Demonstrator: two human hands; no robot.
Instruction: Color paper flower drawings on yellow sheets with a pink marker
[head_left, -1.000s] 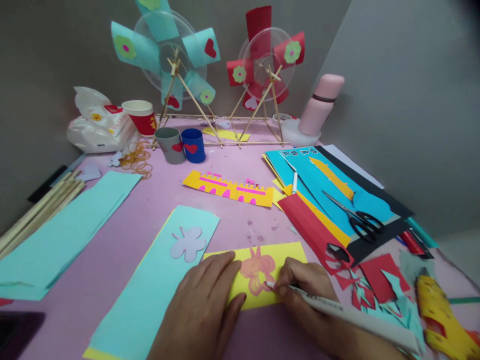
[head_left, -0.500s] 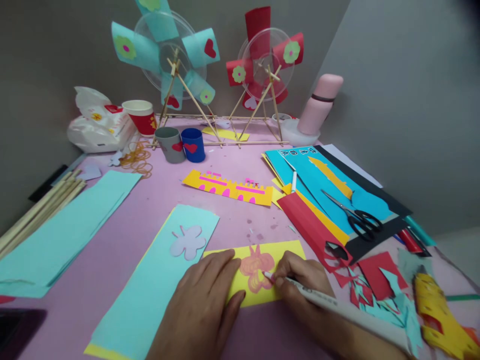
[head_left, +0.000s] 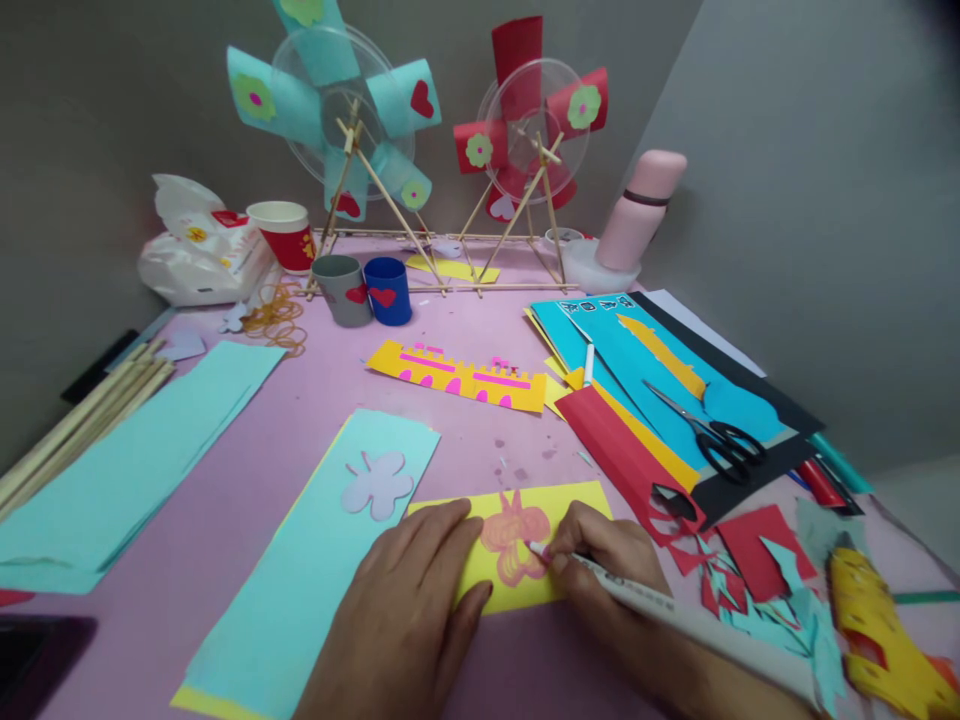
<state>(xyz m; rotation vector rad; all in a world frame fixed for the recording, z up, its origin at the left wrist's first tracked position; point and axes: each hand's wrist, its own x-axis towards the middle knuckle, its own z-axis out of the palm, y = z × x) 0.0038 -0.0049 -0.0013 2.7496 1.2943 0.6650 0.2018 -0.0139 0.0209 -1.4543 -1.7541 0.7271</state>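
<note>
A pink-lilac table (head_left: 255,450) spreads across the room in front of me, and at its far side stand a turquoise-vaned wheel (head_left: 274,95) and, to its right, a smaller red-vaned one (head_left: 519,65), both on stick frames. A long turquoise paper strip (head_left: 277,600) lies near, left of centre, with a yellow edge showing beneath it.

The left hand (head_left: 412,590) comes in over that strip and rests palm down. Its grip is open, closed around nothing: the fingers lie nearly straight on the left part of a yellow paper sheet (head_left: 517,597), and the thumb stands out to the right. The sheet lies near, in the middle of the table, between the two hands.

The right hand (head_left: 611,570) has a closed grip, thumb and fingers pinched round a white marker (head_left: 697,625) close to its tip, the barrel slanting back to the near right. On the sheet is a reddish butterfly drawing (head_left: 514,535); the tip points at its middle, though I can't tell whether it touches. Smaller yet, a lilac butterfly cutout (head_left: 379,487) lies on the strip's far end.
</note>
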